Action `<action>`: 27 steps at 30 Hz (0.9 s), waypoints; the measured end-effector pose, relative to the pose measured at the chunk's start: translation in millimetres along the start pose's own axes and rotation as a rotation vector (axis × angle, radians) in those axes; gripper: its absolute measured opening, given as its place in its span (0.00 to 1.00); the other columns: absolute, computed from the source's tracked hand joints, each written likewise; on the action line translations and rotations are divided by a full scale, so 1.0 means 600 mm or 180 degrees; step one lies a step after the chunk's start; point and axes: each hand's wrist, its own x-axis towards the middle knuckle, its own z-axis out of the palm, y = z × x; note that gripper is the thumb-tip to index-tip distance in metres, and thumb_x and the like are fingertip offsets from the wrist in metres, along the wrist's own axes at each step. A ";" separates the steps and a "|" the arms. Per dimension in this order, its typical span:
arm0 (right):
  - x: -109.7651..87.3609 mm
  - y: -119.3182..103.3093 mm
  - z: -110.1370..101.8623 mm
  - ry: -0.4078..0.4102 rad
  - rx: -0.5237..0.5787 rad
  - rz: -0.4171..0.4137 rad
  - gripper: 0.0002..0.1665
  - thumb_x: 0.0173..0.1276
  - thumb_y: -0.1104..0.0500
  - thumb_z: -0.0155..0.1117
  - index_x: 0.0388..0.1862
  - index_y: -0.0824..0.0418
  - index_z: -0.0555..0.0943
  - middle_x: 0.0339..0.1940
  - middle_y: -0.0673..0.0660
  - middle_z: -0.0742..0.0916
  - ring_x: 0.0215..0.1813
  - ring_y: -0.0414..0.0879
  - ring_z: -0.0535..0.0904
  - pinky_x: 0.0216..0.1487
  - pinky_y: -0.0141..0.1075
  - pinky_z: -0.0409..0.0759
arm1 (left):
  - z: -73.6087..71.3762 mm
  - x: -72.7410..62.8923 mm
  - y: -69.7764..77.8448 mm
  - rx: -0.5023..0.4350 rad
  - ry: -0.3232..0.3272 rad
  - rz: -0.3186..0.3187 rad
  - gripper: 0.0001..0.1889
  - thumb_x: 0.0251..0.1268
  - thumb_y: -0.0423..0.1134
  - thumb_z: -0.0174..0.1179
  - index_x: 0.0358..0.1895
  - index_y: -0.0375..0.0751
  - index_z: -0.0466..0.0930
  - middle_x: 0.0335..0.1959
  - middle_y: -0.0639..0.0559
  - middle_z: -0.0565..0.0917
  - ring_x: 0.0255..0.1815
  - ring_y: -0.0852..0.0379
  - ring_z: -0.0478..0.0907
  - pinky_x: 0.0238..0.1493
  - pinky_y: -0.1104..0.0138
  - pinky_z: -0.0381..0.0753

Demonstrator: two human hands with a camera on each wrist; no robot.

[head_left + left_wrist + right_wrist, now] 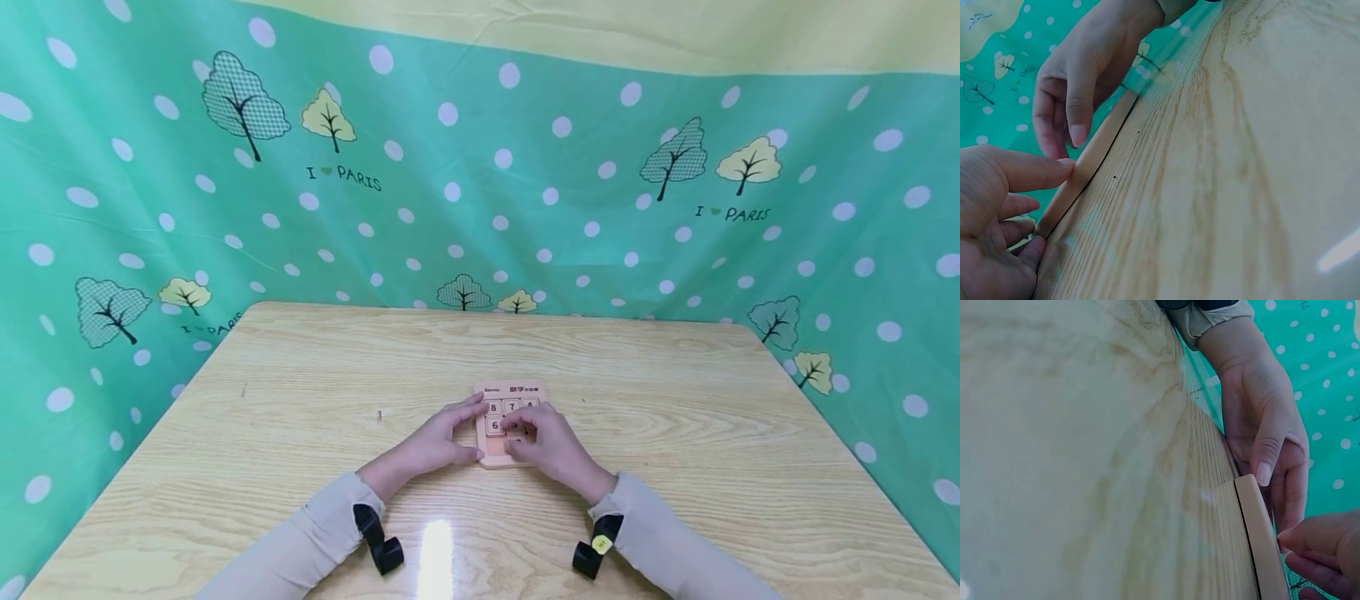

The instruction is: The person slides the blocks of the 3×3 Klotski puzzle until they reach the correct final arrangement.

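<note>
A pink sliding number puzzle (501, 390) lies flat on the table, its numbered tiles facing up. Tiles marked 8, 7 and 6 show on its left and upper part; a bare slot appears at the lower left. My left hand (442, 435) holds the puzzle along its left side, thumb near the lower corner and fingers near the upper one. Over the tiles, my right hand (553, 442) has its thumb and index finger bent, fingertips right at the tiles beside the 6. That hand hides much of the right side. In the left wrist view the puzzle's side edge (1094, 147) shows.
The wooden table (300, 400) extends around the puzzle, with a bright light reflection near its front. A green dotted curtain (525, 192) hangs behind and at both sides. Black straps (375, 537) with cameras sit on both wrists.
</note>
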 end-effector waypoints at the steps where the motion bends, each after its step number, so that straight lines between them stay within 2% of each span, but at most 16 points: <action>1: 0.002 -0.001 0.001 0.0011 -0.0022 0.0000 0.14 0.52 0.66 0.70 0.40 0.58 0.85 0.34 0.50 0.83 0.37 0.44 0.69 0.36 0.30 0.69 | 0.000 0.000 -0.001 0.0005 0.0000 0.0002 0.38 0.50 0.32 0.67 0.68 0.38 0.64 0.75 0.49 0.55 0.75 0.43 0.46 0.72 0.45 0.44; 10: 0.017 -0.005 0.005 0.0081 -0.0087 0.0100 0.15 0.50 0.67 0.69 0.39 0.59 0.85 0.40 0.51 0.86 0.43 0.44 0.72 0.45 0.36 0.72 | -0.001 0.000 -0.001 0.0001 -0.0014 0.0021 0.38 0.51 0.33 0.67 0.68 0.38 0.64 0.75 0.49 0.55 0.75 0.43 0.46 0.72 0.46 0.44; 17: 0.023 -0.005 0.005 0.0060 -0.0087 0.0235 0.13 0.52 0.66 0.71 0.38 0.58 0.85 0.39 0.50 0.85 0.42 0.43 0.71 0.45 0.36 0.71 | -0.001 0.000 -0.001 -0.0017 -0.0013 0.0021 0.37 0.51 0.34 0.67 0.68 0.38 0.64 0.75 0.49 0.55 0.75 0.43 0.46 0.72 0.46 0.45; 20: 0.022 -0.006 0.004 0.0023 -0.0049 0.0223 0.13 0.52 0.66 0.71 0.39 0.58 0.85 0.39 0.50 0.85 0.43 0.44 0.71 0.46 0.37 0.71 | -0.001 0.000 -0.001 -0.0024 -0.0012 0.0022 0.37 0.51 0.33 0.67 0.68 0.37 0.64 0.75 0.49 0.55 0.75 0.43 0.46 0.72 0.46 0.44; 25: 0.016 -0.006 0.002 -0.0040 0.0039 0.0175 0.14 0.52 0.66 0.70 0.39 0.59 0.84 0.41 0.51 0.85 0.49 0.48 0.75 0.54 0.46 0.72 | -0.001 0.000 -0.003 -0.0013 -0.0013 0.0006 0.38 0.51 0.33 0.67 0.68 0.38 0.64 0.75 0.49 0.55 0.75 0.42 0.46 0.72 0.45 0.43; 27: 0.013 -0.006 0.001 -0.0068 0.0048 0.0175 0.13 0.52 0.66 0.70 0.39 0.58 0.85 0.41 0.51 0.85 0.48 0.47 0.75 0.54 0.46 0.73 | -0.001 0.000 -0.003 -0.0017 -0.0014 0.0004 0.38 0.50 0.33 0.67 0.68 0.38 0.64 0.75 0.49 0.55 0.75 0.42 0.46 0.72 0.44 0.43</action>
